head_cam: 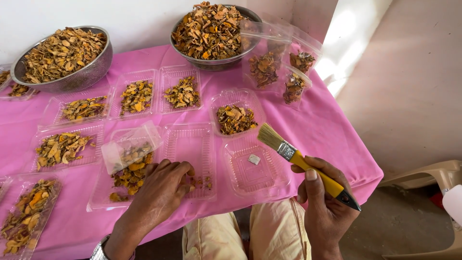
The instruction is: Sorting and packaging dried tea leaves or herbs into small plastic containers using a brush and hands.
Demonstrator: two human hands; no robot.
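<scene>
A paintbrush (pixel 308 166) with a yellow handle, a metal ferrule and pale bristles is gripped in the right hand (pixel 323 202), the fingers being closed round the handle; the brush is held tilted, with the bristles pointed up and to the left above the near right part of the table, just over a clear plastic tray (pixel 281 180) in which a small pale square piece (pixel 253 159) is seen. The left hand (pixel 161 190) is laid palm down, fingers curled loosely, on the edge of a clear hinged tray (pixel 192 144), nothing being clasped in it; dried yellow-brown slices (pixel 130 175) are heaped in the left half of that tray, partly under a small clear lid (pixel 130 144), and a few crumbs are left by the fingertips. A round-cornered tray of the same dried slices (pixel 236 118) is set just beyond the brush. Further trays of slices are spread over the pink tablecloth (pixel 327 130) to the left and behind. Two steel bowls are placed at the far edge, one at the left (pixel 91 72) and one in the middle (pixel 216 62), both piled high with slices. Closed clear boxes (pixel 284 72) holding slices are stacked at the far right. A wristwatch (pixel 99 251) is worn on the left wrist, and tan trousers (pixel 250 236) are seen below the table edge.
</scene>
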